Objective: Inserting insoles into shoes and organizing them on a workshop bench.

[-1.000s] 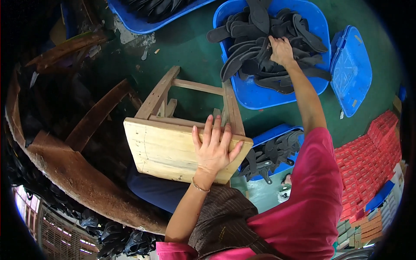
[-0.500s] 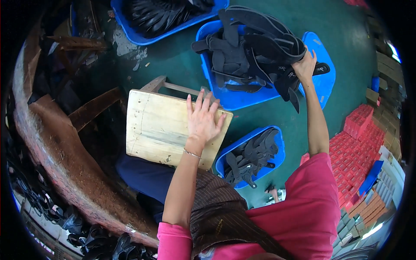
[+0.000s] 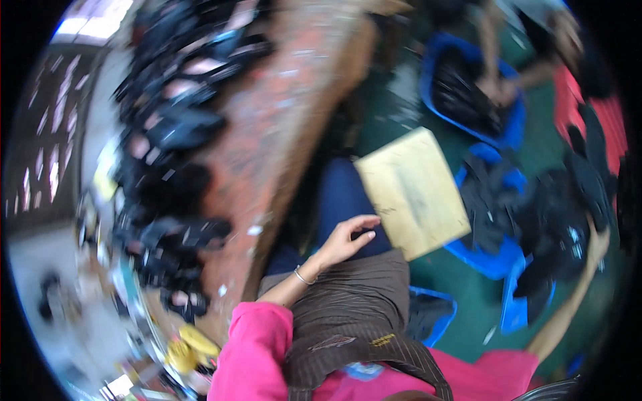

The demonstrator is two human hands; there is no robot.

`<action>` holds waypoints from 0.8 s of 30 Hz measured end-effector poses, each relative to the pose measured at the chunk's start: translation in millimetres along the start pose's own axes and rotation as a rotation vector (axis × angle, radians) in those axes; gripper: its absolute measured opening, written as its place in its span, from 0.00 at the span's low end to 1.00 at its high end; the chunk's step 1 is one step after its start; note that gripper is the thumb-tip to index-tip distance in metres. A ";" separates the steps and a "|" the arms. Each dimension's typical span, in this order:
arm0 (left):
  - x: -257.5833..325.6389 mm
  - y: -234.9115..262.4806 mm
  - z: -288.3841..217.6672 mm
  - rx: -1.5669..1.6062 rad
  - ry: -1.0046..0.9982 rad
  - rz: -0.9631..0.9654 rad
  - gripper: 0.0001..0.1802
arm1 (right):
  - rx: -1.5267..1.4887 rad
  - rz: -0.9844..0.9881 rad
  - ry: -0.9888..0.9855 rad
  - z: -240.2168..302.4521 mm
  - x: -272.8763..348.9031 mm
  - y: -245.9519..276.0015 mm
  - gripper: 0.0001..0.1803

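My right hand (image 3: 597, 244) is stretched far to the right, closed on a bundle of flat black shoe pieces (image 3: 558, 220). Motion blur smears the bundle; long, insole-like shapes stick up above the hand. My left hand (image 3: 348, 240) is over my lap, holding nothing, its fingers loosely bent and the thumb apart. Just beyond its fingertips is a pale wooden stool top (image 3: 414, 190). Between the stool and the bundle, a blue tub (image 3: 491, 267) holds more dark grey pieces (image 3: 488, 197).
A long worn bench (image 3: 247, 180) runs along my left, piled with black sandals (image 3: 177, 127). At the far right, another person's hands (image 3: 496, 90) reach into a blue tub (image 3: 461, 120) of black pieces. A smaller blue tub (image 3: 441, 327) is beside my lap. Red boxes (image 3: 595, 110) are stacked behind.
The view has swung left, bringing the bench and the other person into sight. My left hand has come off the stool top to my lap. The bundle, still in my right hand, is clear of the tub.
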State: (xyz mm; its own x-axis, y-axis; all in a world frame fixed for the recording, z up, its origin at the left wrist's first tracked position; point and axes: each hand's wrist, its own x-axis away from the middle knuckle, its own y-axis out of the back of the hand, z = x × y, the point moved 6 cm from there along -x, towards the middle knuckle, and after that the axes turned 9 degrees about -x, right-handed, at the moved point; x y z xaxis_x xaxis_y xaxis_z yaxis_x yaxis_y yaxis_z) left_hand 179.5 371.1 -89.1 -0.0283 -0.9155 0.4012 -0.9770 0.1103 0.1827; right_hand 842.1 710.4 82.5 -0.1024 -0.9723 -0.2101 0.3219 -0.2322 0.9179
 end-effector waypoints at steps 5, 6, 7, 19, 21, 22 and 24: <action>168.8 71.5 16.4 -0.009 0.035 -0.509 0.20 | -0.371 0.080 0.250 125.0 -53.7 -3.6 0.30; 205.8 80.5 26.9 0.048 0.044 -0.616 0.19 | -0.396 0.099 0.313 167.6 -68.6 -3.7 0.30; 239.3 83.7 35.3 0.086 0.070 -0.727 0.18 | -0.413 0.087 0.365 225.6 -68.2 0.2 0.30; 478.0 79.9 84.8 -0.358 0.310 -1.922 0.27 | -1.565 0.892 0.332 811.3 83.0 23.6 0.23; 496.9 77.6 109.6 -0.330 0.399 -2.050 0.33 | -1.674 0.959 0.340 879.0 110.9 5.7 0.24; 504.5 78.5 119.2 -0.359 0.477 -2.101 0.36 | -1.660 0.984 0.281 910.4 127.6 -13.7 0.25; 505.5 89.6 136.0 -0.231 0.423 -2.119 0.38 | -1.583 0.911 0.142 952.9 147.6 -43.1 0.26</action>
State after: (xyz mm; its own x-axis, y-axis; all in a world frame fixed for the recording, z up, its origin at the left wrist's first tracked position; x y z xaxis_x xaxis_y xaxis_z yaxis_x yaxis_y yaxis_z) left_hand 48.9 -134.4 8.0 0.8316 0.4100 -0.3746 0.5553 -0.6129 0.5621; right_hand -83.7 602.0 332.9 0.6373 -0.7705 0.0132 0.7170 0.5866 -0.3766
